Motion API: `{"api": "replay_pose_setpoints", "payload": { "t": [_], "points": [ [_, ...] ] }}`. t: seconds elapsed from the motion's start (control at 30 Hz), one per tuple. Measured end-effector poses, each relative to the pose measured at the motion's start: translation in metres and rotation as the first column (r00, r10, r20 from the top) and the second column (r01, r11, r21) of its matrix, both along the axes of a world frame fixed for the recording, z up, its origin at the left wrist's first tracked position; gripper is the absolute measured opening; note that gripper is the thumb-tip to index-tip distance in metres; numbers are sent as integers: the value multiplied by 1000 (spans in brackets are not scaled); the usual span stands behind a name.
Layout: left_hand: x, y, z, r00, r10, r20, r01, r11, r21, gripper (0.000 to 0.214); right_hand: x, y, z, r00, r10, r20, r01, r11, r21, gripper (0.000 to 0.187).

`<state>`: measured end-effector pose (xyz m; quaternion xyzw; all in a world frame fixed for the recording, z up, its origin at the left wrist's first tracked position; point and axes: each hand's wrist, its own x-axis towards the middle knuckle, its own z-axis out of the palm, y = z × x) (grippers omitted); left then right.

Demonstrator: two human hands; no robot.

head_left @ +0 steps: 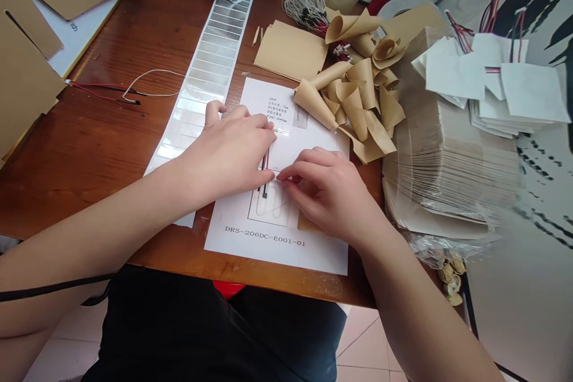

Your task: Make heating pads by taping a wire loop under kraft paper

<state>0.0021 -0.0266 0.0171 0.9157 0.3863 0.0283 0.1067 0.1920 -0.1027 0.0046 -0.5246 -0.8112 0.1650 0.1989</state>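
Red-and-black wire pair (265, 161) on a white looped pad (268, 206), over a printed sheet (322, 134). Right hand (331, 194) pinching at the wires, exact hold unclear; left hand (226, 155) resting flat alongside. Brown paper curls (353, 89) heaped nearby. Apparently finished white pads (532, 92) at right, atop a tan stack (447, 161), apparently unworked.

Bright, even daylight, soft shadows, mild wide-angle bending at edges
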Motion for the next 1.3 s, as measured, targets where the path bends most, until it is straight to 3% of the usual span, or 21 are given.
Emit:
{"api": "replay_pose_setpoints", "payload": {
  "t": [0.27, 1.3],
  "points": [
    [0, 0, 1, 1000, -13, -12, 13, 1000, -9, 37, 0, 0, -3, 999, 38, -24, -37, 999, 27, 24],
    [0, 0, 2, 1000, -10, -9, 10, 1000, -13, 33, 5, -1, -5, 997, 62, 41, -65, 995, 76, 22]
  ]
}}
